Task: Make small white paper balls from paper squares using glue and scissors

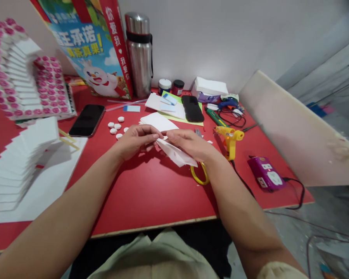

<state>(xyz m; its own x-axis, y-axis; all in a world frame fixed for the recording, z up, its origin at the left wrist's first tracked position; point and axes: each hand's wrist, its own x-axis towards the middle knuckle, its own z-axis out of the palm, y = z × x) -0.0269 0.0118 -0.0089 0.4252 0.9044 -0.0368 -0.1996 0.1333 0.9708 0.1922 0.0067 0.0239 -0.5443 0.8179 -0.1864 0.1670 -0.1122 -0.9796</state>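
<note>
A thin white sheet of paper (178,154) is held above the red table, loosely folded, one corner hanging toward me. My left hand (136,141) pinches its left end between thumb and fingers. My right hand (189,142) is closed on the upper edge, its fingers meeting those of the left. Just behind the hands lies a stack of white paper (159,122). Several small white round pieces (113,131) are scattered beyond my left hand. Scissors with yellow handles (200,178) lie partly hidden under the right hand and wrist.
A yellow glue gun (230,139) stands right of my right hand, near a purple power box (266,174) with a cable. White stepped models (26,159) occupy the left side, beside a phone (87,120). A steel flask (139,54) and a second phone (192,108) are behind.
</note>
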